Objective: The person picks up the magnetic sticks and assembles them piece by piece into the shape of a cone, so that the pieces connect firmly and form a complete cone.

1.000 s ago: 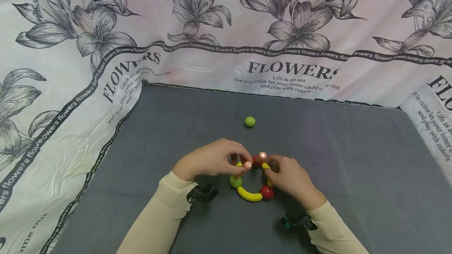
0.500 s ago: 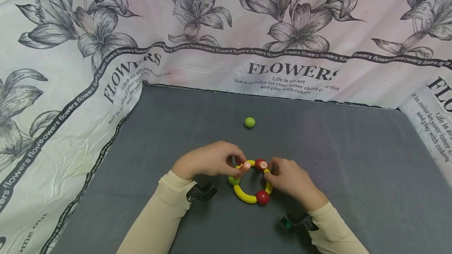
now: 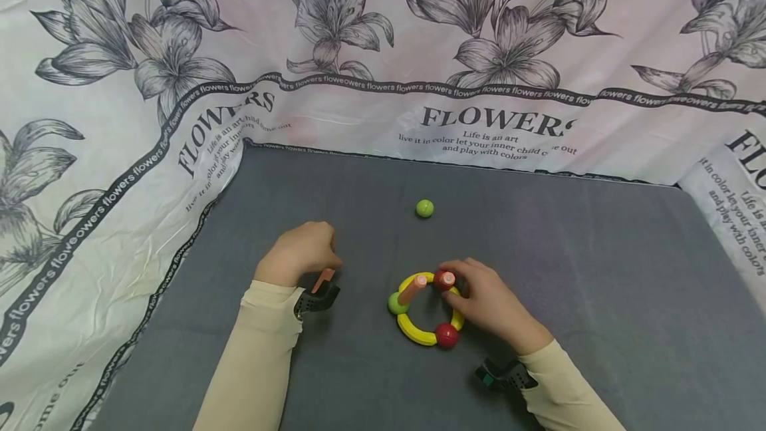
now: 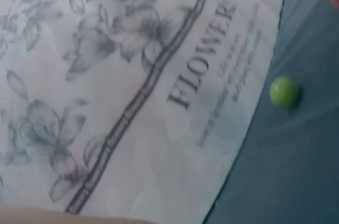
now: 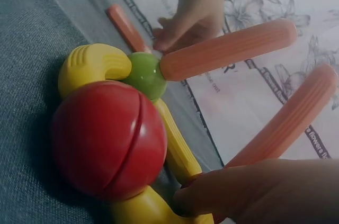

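A ring of yellow curved toy rods [image 3: 417,332] joined by balls lies on the grey table. At its far right is a red ball [image 3: 442,281] bearing a standing orange rod [image 5: 290,114]. My right hand [image 3: 487,294] holds the ring there, index finger and thumb about that red ball. A green ball [image 3: 397,303] at the left bears another tilted orange rod [image 5: 228,51]. A second red ball [image 5: 108,140] sits at the near right. To the left, my left hand [image 3: 302,251] bends over a loose orange rod [image 3: 324,281]; whether its fingers grip it is hidden.
A loose green ball [image 3: 425,209] lies beyond the ring. Flower-printed white cloth [image 3: 497,126] borders the grey table [image 3: 574,265] at the back and sides. A black wrist camera [image 3: 503,376] is strapped to the right wrist, another to the left.
My left hand has let go of the orange rod on the green ball and moved left to the loose rod. My right index finger has shifted onto the far red ball.
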Tool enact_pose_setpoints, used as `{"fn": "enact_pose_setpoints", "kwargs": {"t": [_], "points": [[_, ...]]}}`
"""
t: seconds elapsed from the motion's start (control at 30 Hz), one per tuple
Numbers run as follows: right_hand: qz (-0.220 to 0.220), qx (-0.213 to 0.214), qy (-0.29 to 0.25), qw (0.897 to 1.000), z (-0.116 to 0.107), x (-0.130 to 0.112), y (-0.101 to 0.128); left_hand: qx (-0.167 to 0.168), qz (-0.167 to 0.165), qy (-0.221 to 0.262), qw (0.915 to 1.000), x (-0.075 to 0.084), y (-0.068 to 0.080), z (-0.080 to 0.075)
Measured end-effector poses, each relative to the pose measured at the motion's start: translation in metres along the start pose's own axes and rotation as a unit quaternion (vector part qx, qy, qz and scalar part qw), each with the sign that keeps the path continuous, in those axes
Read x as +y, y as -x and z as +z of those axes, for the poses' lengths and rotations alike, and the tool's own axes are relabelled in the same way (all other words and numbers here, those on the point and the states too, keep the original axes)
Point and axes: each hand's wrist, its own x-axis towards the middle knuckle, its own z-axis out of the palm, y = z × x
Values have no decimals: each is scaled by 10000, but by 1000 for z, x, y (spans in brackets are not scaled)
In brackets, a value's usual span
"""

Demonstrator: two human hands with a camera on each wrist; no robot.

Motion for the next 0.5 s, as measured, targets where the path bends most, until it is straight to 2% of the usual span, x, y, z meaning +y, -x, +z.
{"fn": "enact_pose_setpoints", "kwargs": {"t": [0.1, 0.23, 0.4, 0.5], "points": [[102, 47, -66, 9999, -1, 0, -1, -144, -242, -22, 9996, -8, -2, 1], [367, 185, -85, 9991, -2, 0, -1, -202, -226, -127, 9995, -11, -6, 6], [914, 411, -241, 9947, -3, 0, -2, -206, 2, 61, 9998, -7, -7, 8], [1082, 557, -226, 9923, -3, 1, -2, -196, 380, 454, 9981, -3, -6, 8]]}}
